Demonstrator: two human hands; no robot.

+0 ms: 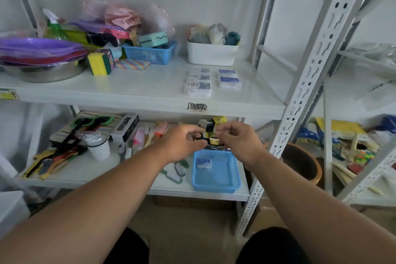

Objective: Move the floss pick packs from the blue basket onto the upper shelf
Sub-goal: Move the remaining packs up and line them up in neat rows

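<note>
White metal shelving (304,83) fills the view, with an upper shelf (132,90) and a lower shelf (90,173) beneath it. On the upper shelf's left sit a steel bowl (42,72) holding purple plates (40,48), a yellow-green sponge (99,64), a small blue crate (151,54) and, further right, a white tub (211,55). In front of the tub lie five floss pick packs (198,82), three in a left column and two beside them to the right, near the shelf's front edge. On the lower shelf's right end stands the blue basket (216,180), and one floss pick pack (204,163) lies in its far left corner. Both forearms reach forward over the lower shelf. The left hand (182,146) and right hand (240,141) hover just behind the basket with fingers loosely curled, facing each other; neither plainly holds anything. Small yellow and black items (213,129) show between them. Brushes (177,171) lie left of the basket.
</note>
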